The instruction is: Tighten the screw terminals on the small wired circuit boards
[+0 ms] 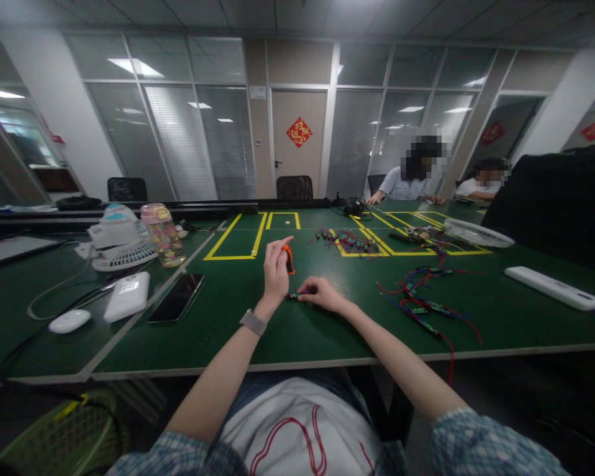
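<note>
My left hand [276, 270] is closed around an orange and black screwdriver [289, 260], held upright with its thin shaft pointing down. The tip meets a small green circuit board [292, 296] lying on the green table in front of me. From the right, my right hand [322, 295] pinches the board's end, where dark wires show by the fingers. Farther right lie several like boards with red and blue wires [416, 309], loosely tangled. Behind them sits a second heap of wired boards [352, 242].
On the left are a phone [176, 298], a white power bank [127, 297], a white oval case [70, 321], a drink bottle [164, 237] and a white fan [119, 241]. A white power strip [554, 288] lies right. Two people sit across the table [238, 337].
</note>
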Action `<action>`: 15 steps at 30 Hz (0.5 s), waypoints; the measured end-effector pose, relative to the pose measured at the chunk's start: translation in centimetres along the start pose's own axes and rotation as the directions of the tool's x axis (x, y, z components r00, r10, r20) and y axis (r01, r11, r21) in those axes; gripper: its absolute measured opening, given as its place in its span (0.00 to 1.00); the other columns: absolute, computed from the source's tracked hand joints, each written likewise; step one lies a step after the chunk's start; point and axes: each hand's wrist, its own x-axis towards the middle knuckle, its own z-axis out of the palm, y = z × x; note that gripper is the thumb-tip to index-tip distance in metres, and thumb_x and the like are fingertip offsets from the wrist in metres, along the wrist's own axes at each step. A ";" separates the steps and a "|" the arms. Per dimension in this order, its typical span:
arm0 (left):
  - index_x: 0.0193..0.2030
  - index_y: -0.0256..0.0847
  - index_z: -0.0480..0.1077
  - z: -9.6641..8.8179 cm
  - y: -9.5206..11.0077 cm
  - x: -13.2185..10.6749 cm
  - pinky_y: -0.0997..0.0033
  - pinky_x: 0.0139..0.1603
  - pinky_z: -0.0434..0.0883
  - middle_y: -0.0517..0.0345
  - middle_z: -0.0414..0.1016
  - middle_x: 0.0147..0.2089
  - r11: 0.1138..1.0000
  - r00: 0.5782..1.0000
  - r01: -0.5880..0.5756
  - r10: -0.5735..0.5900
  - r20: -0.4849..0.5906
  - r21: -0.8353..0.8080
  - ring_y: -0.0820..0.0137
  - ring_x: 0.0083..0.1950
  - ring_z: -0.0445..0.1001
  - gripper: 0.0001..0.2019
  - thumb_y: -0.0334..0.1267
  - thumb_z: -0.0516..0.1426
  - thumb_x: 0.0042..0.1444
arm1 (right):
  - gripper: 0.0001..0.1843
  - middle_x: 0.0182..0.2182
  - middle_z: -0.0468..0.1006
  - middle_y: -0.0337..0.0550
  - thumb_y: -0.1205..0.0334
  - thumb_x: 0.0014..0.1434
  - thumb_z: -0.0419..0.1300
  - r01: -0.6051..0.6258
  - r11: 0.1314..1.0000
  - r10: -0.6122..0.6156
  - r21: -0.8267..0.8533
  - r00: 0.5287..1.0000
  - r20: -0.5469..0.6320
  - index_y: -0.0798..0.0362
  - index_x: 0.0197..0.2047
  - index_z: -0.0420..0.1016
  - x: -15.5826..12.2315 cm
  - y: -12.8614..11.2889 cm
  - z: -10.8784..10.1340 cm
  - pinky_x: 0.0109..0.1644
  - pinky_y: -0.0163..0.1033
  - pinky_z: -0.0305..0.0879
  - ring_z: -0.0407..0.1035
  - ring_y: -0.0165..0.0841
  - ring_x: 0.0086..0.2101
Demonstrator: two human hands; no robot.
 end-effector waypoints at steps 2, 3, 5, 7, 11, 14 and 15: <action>0.54 0.45 0.69 0.1 -0.2 0.0 0.66 0.52 0.68 0.53 0.72 0.49 0.999 0.999 0.026 -0.025 0.023 -0.048 0.68 0.49 0.72 0.16 0.36 0.44 0.66 | 0.06 0.28 0.73 0.40 0.66 0.50 0.67 0.001 1.000 -0.001 -0.003 1.000 0.005 0.56 0.34 0.80 0.0 0.0 0.0 0.35 0.34 0.63 0.67 0.29 0.29; 0.54 0.44 0.68 0.2 -0.3 -0.1 0.66 0.52 0.69 0.53 0.73 0.49 0.997 0.999 0.042 -0.040 0.030 -0.068 0.68 0.49 0.73 0.16 0.37 0.45 0.66 | 0.06 0.28 0.74 0.40 0.66 0.50 0.67 0.003 1.000 -0.003 -0.005 1.000 0.007 0.55 0.34 0.80 0.0 -0.1 0.0 0.35 0.34 0.63 0.67 0.29 0.30; 0.54 0.44 0.68 0.3 -0.3 -0.1 0.66 0.50 0.70 0.52 0.74 0.49 0.994 0.998 0.061 -0.058 0.036 -0.095 0.68 0.48 0.74 0.15 0.38 0.46 0.66 | 0.06 0.28 0.74 0.40 0.66 0.50 0.68 0.003 1.000 -0.003 -0.010 1.000 0.008 0.55 0.34 0.80 0.0 -0.1 0.0 0.35 0.34 0.63 0.67 0.29 0.29; 0.54 0.43 0.69 0.4 -0.3 -0.2 0.68 0.47 0.71 0.51 0.74 0.50 0.993 0.998 0.053 -0.050 0.036 -0.105 0.68 0.47 0.74 0.14 0.39 0.48 0.65 | 0.07 0.28 0.74 0.40 0.66 0.49 0.68 -0.003 1.000 0.003 -0.011 1.000 0.006 0.56 0.34 0.80 0.0 -0.1 0.0 0.35 0.33 0.62 0.67 0.28 0.29; 0.50 0.44 0.72 0.3 0.1 -0.1 0.72 0.40 0.71 0.53 0.73 0.45 1.000 1.000 -0.014 0.015 0.021 -0.026 0.71 0.42 0.73 0.11 0.39 0.54 0.62 | 0.07 0.26 0.73 0.39 0.65 0.50 0.67 -0.016 1.000 0.016 0.010 1.000 0.003 0.56 0.34 0.80 0.0 0.0 0.2 0.33 0.33 0.61 0.65 0.27 0.26; 0.45 0.43 0.74 0.1 0.4 0.0 0.74 0.38 0.69 0.57 0.70 0.38 0.998 0.998 -0.044 0.046 -0.033 0.054 0.73 0.37 0.69 0.09 0.37 0.58 0.58 | 0.07 0.27 0.73 0.39 0.64 0.49 0.68 -0.010 1.000 0.010 0.007 1.000 -0.001 0.56 0.34 0.80 0.0 0.0 0.2 0.33 0.33 0.61 0.65 0.27 0.27; 0.44 0.43 0.74 0.1 0.5 0.0 0.74 0.37 0.68 0.58 0.68 0.37 0.997 0.998 -0.043 0.046 -0.048 0.068 0.73 0.36 0.68 0.08 0.37 0.59 0.57 | 0.07 0.27 0.73 0.39 0.64 0.49 0.68 -0.011 1.000 0.011 0.004 1.000 -0.004 0.56 0.34 0.80 0.0 0.0 0.1 0.33 0.33 0.61 0.65 0.27 0.27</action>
